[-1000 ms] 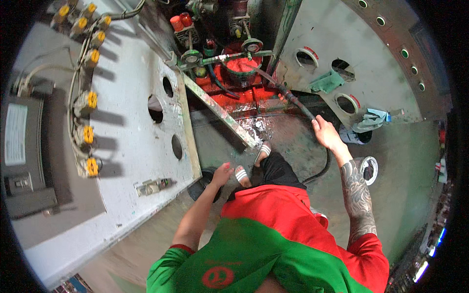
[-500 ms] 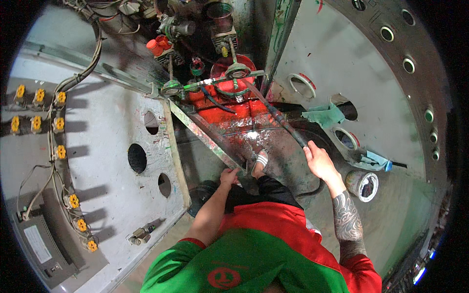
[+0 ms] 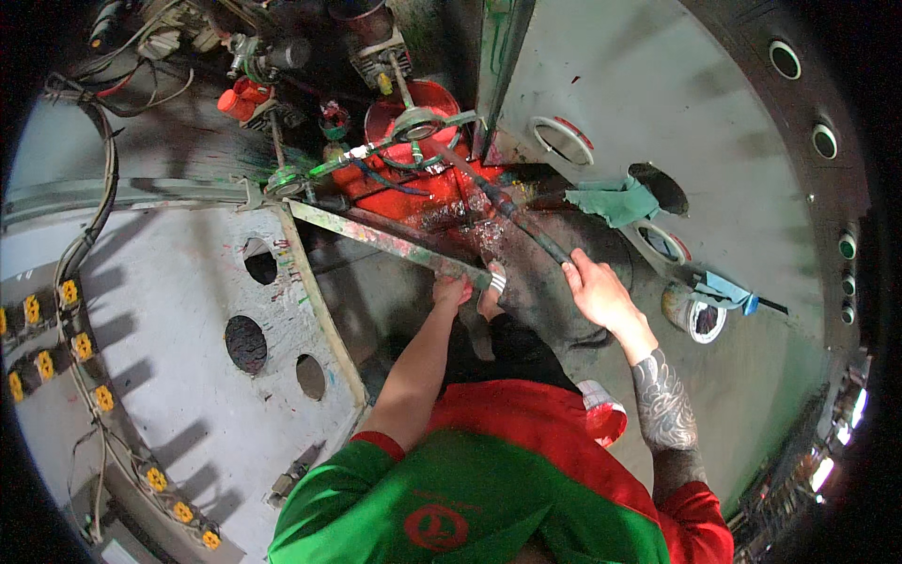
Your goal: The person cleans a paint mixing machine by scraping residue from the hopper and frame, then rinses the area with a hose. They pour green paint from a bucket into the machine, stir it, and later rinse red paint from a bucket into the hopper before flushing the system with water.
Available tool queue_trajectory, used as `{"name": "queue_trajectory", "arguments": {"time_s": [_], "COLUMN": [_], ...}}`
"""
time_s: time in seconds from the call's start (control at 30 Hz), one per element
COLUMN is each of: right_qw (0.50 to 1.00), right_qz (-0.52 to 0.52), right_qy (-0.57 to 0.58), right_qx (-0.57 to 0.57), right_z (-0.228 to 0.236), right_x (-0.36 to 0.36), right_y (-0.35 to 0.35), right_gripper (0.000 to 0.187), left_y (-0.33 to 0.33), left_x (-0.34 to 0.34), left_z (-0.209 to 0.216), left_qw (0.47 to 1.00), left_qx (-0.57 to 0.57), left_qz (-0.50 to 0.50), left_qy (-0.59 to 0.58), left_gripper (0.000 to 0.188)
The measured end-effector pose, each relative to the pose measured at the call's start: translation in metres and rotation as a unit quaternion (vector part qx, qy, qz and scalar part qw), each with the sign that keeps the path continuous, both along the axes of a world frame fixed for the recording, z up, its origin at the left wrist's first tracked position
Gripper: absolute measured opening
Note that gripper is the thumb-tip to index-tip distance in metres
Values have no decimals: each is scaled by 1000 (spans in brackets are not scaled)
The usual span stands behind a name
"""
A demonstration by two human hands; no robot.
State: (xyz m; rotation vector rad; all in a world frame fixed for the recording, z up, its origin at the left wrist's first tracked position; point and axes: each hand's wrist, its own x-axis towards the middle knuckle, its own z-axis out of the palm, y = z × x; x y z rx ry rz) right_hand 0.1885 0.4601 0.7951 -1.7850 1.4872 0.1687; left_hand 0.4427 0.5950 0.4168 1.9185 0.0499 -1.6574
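Observation:
My left hand is closed round the near end of a paint-stained metal bar. The bar's far end meets a green-smeared crossbar at the back left. My right hand grips a dark hose with its fingers wrapped round it. The hose's stained front end slants forward to a red bucket. Red liquid shows in the bucket, and the hose's very tip is hard to make out there. A round metal fitting on the crossbar hangs over the bucket.
A grey panel with round holes and yellow valve knobs stands at left. On the right, a grey wall has ports and a green cloth. A paint-stained pail stands below it; a red-white bucket is beside my body. Red paint wets the floor.
The view has shifted and turned. My left hand and the bar's near end have swung away from the left panel. My right hand keeps its grip on the hose. A red-white bucket has come into view.

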Motion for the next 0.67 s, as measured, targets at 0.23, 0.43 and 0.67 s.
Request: {"name": "queue_trajectory", "arguments": {"time_s": [0.23, 0.43, 0.67], "right_qw": [999, 999, 997], "right_qz": [-15, -10, -17], "right_qy": [28, 31, 67], "right_qx": [5, 1, 18], "right_z": [-2, -6, -10], "right_x": [30, 53, 78], "right_y": [-1, -8, -13], "right_gripper": [30, 30, 34], "left_y": [-31, -39, -49], "left_x": [-1, 28, 70], "left_z": [12, 37, 82], "left_qw": [999, 946, 961], "left_qx": [14, 68, 37], "left_qz": [-2, -147, -120], "left_qy": [52, -279, -248], "left_gripper": [33, 71, 78]}}
